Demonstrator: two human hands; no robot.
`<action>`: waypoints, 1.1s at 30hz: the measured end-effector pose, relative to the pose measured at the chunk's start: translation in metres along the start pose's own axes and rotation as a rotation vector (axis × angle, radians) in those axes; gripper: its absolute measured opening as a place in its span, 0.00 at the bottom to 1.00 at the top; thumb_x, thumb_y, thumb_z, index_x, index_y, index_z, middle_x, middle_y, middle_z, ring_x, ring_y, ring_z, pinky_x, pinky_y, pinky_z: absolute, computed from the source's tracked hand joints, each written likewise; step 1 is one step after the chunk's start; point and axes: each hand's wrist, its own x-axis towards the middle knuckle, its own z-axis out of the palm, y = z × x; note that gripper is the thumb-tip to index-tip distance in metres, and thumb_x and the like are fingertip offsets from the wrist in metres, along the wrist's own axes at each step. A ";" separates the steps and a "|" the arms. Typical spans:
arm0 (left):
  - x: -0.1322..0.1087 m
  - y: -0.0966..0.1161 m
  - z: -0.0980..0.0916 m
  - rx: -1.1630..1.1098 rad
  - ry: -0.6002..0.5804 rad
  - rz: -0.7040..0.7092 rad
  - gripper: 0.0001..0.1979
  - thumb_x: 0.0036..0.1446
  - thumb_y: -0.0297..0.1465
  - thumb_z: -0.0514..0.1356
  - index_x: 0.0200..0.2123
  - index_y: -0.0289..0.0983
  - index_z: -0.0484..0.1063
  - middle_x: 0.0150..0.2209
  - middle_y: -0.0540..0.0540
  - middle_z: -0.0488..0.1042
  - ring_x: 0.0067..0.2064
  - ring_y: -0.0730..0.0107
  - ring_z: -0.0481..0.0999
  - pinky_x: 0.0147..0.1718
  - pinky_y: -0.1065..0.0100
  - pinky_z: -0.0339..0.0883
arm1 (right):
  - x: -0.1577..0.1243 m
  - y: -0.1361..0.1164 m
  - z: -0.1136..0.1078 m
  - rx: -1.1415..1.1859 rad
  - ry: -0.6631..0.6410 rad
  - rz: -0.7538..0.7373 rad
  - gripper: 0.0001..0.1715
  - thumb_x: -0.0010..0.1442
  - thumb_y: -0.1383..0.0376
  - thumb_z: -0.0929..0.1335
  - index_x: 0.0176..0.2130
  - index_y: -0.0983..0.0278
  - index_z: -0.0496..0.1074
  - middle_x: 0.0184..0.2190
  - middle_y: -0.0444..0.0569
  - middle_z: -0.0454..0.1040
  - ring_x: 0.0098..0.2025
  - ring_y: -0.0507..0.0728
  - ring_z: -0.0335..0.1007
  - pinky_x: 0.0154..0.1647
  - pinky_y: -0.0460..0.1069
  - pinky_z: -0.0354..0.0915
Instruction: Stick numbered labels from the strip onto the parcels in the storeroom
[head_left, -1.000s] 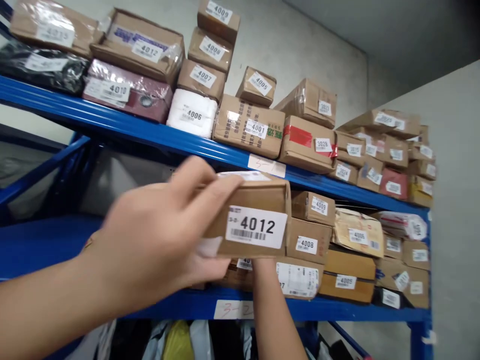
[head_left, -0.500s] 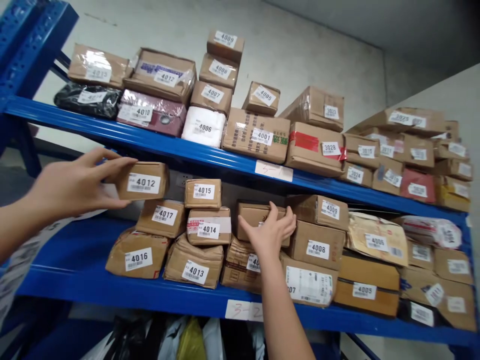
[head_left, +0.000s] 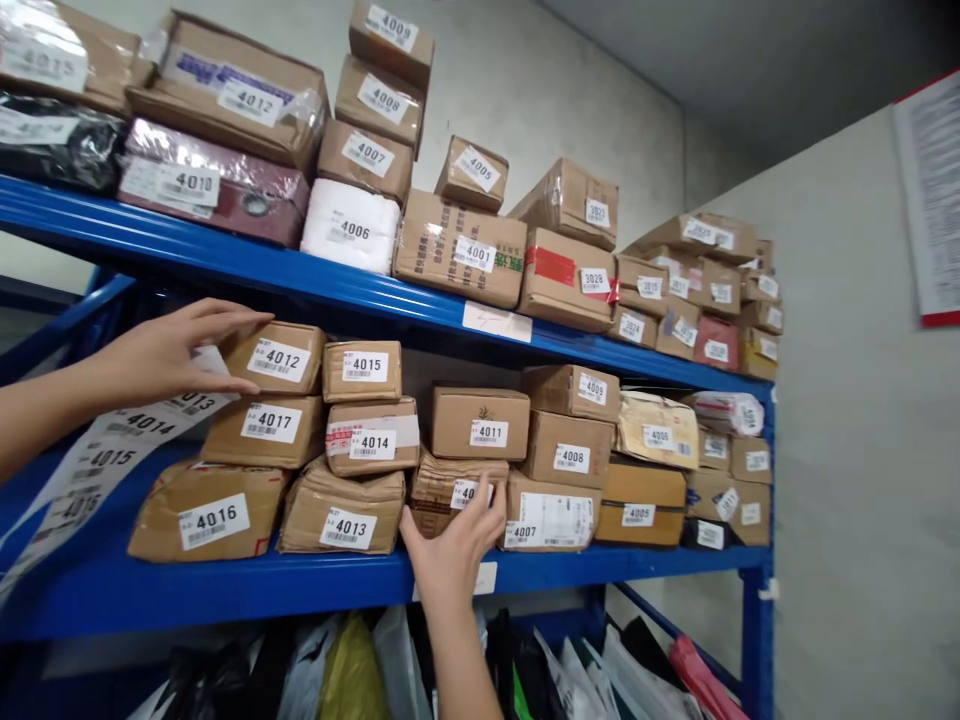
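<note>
My left hand [head_left: 187, 350] grips the left end of a cardboard box labelled 4012 [head_left: 304, 345], fingers over its top and thumb along its lower edge. This box sits on the box labelled 4017 [head_left: 292, 440]. A strip of printed number labels [head_left: 112, 460] hangs below my left hand. My right hand [head_left: 454, 545] spans the front of a creased cardboard box [head_left: 435, 490], thumb at its left edge and fingers at its right. Part of its label is hidden by the fingers. On top of it lies the box labelled 4011 [head_left: 450, 410].
Boxes labelled 4013 [head_left: 307, 500] and 4008 [head_left: 544, 440] flank the right hand's stack. Above runs the blue upper shelf beam [head_left: 330, 270], with more parcels on it. Bagged parcels [head_left: 352, 670] stand below the lower blue beam [head_left: 300, 590]. A wall [head_left: 847, 450] is at the right.
My left hand has lowered the box labelled 4012 onto the box labelled 4017. My right hand has moved down from the box labelled 4011 to the creased box below. The view has shifted right.
</note>
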 end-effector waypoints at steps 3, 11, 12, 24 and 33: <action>-0.003 -0.002 -0.003 0.046 0.044 0.041 0.50 0.44 0.67 0.34 0.58 0.41 0.60 0.58 0.50 0.63 0.52 0.71 0.69 0.45 0.73 0.62 | -0.014 0.004 0.010 -0.026 0.020 0.074 0.56 0.45 0.54 0.71 0.63 0.75 0.46 0.60 0.74 0.45 0.60 0.77 0.43 0.56 0.72 0.50; -0.007 0.104 -0.011 0.192 0.282 0.347 0.25 0.58 0.51 0.48 0.51 0.45 0.69 0.49 0.52 0.74 0.36 0.68 0.77 0.25 0.72 0.60 | 0.005 -0.005 0.009 -0.057 -0.045 0.157 0.66 0.33 0.51 0.76 0.61 0.74 0.49 0.57 0.76 0.44 0.57 0.81 0.43 0.53 0.73 0.50; -0.003 0.129 -0.001 0.233 0.159 0.439 0.23 0.59 0.48 0.49 0.52 0.45 0.68 0.53 0.50 0.71 0.34 0.66 0.77 0.22 0.70 0.60 | 0.006 -0.006 0.008 -0.059 -0.045 0.163 0.65 0.32 0.52 0.77 0.60 0.74 0.51 0.57 0.75 0.45 0.57 0.80 0.43 0.53 0.73 0.50; 0.035 0.240 0.068 0.243 -0.286 0.426 0.51 0.42 0.27 0.68 0.66 0.31 0.43 0.56 0.24 0.63 0.41 0.52 0.77 0.34 0.64 0.68 | 0.004 0.001 0.013 -0.026 -0.020 0.062 0.54 0.36 0.49 0.75 0.54 0.72 0.56 0.56 0.71 0.44 0.59 0.78 0.43 0.55 0.70 0.51; 0.034 0.216 0.068 0.169 -0.241 0.449 0.51 0.34 0.35 0.71 0.60 0.29 0.52 0.53 0.29 0.65 0.41 0.53 0.76 0.34 0.64 0.69 | 0.015 -0.007 0.012 -0.105 -0.131 0.165 0.76 0.29 0.47 0.76 0.63 0.76 0.42 0.59 0.80 0.44 0.60 0.82 0.42 0.55 0.72 0.49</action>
